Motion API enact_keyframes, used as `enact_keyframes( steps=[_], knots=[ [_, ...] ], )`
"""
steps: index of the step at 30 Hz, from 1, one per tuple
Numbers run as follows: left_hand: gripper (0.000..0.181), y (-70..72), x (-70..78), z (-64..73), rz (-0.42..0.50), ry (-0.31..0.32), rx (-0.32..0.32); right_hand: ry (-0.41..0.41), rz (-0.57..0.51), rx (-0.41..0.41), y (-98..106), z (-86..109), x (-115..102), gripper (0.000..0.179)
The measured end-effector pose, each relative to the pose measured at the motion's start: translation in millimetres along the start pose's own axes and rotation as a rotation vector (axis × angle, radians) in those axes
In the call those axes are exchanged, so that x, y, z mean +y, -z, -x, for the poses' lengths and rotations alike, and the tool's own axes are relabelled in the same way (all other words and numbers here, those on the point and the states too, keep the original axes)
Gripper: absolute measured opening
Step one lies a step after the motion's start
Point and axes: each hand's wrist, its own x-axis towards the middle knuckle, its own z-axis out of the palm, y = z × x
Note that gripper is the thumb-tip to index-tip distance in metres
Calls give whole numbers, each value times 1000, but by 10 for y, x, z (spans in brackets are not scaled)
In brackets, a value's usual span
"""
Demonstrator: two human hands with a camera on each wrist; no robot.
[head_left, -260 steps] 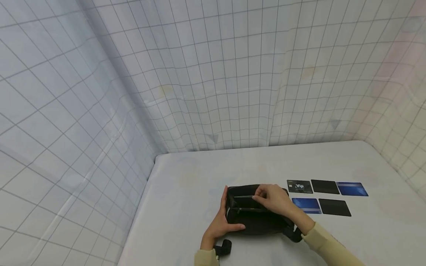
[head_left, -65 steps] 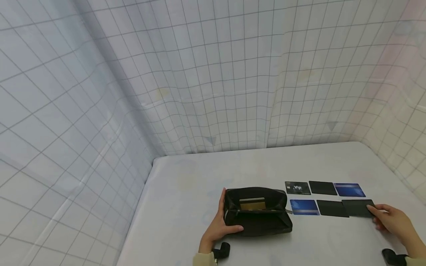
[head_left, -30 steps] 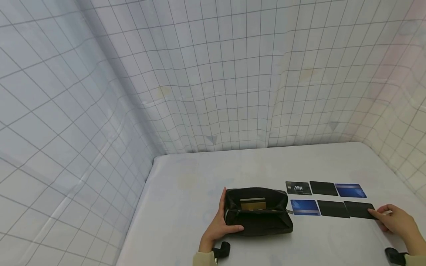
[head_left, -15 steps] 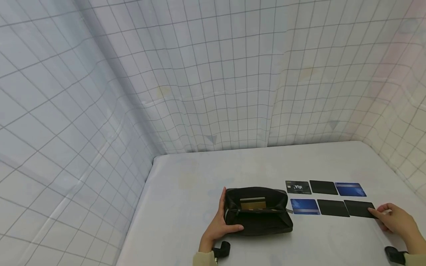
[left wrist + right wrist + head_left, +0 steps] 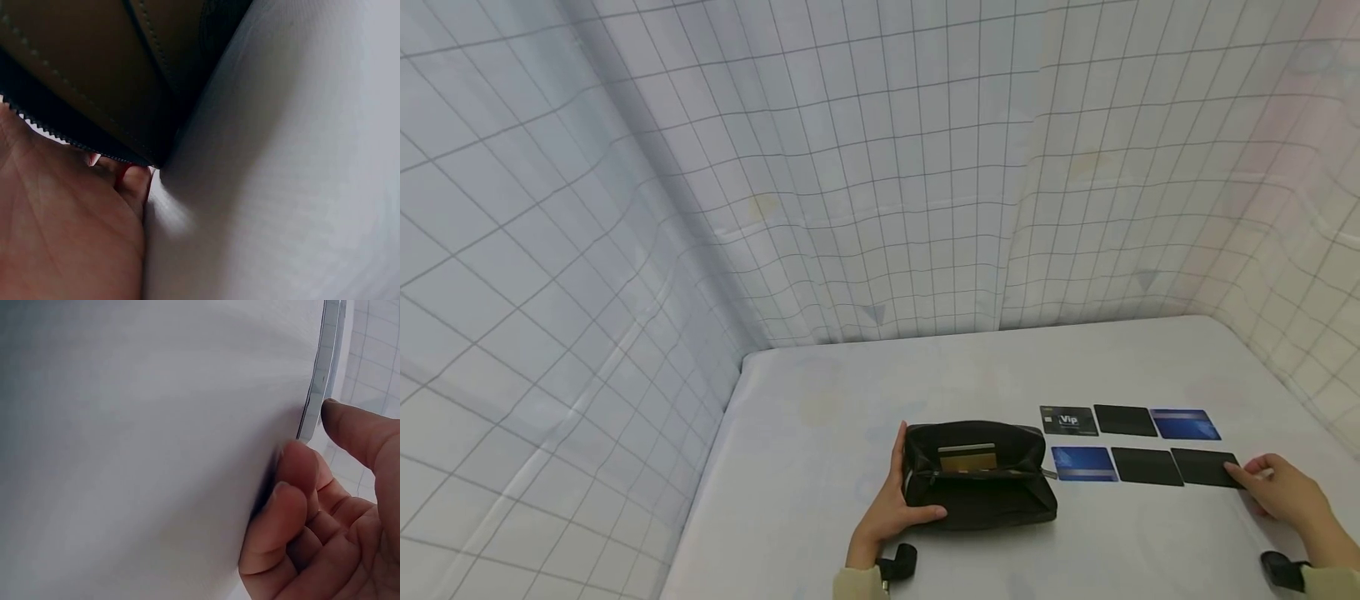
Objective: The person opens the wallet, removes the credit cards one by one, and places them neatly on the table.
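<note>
A black wallet point(image 5: 981, 510) stands wide open on the table, with a gold card point(image 5: 967, 463) and the pale edge of another card point(image 5: 966, 448) showing inside. My left hand point(image 5: 887, 504) holds the wallet's left end, thumb along its near side and fingers up its far side. In the left wrist view, a zipper runs beside the palm point(image 5: 69, 219). My right hand point(image 5: 1285, 496) is at the right end of the front card row, fingers curled. Its thumb rests on the corner of a black card point(image 5: 1202, 467), which lies flat.
Left of that card lie another black card point(image 5: 1146, 466) and a blue card point(image 5: 1084, 464). The row behind has a "Vip" card point(image 5: 1069, 421), a black card point(image 5: 1125, 420) and a blue card point(image 5: 1185, 424). Grid-patterned cloth point(image 5: 880, 208) surrounds the white table point(image 5: 820, 400).
Earlier my right hand reached into the wallet; then it brought a black card to the front row's right end. The card shifted slightly into line. In the last second little has moved.
</note>
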Motion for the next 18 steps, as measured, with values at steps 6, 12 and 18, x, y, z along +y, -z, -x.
enact_keyframes(
  steps=[6, 12, 18],
  knots=[
    [118, 1, 7, 4, 19, 4, -7, 42, 20, -7, 29, 57, -31, 79],
    [117, 2, 13, 4, 17, 5, -7, 45, 66, -48, 57, 118, -120, 85],
    [116, 0, 5, 8, 30, 4, -11, 60, 185, -54, 55, 229, -341, 92]
  ],
)
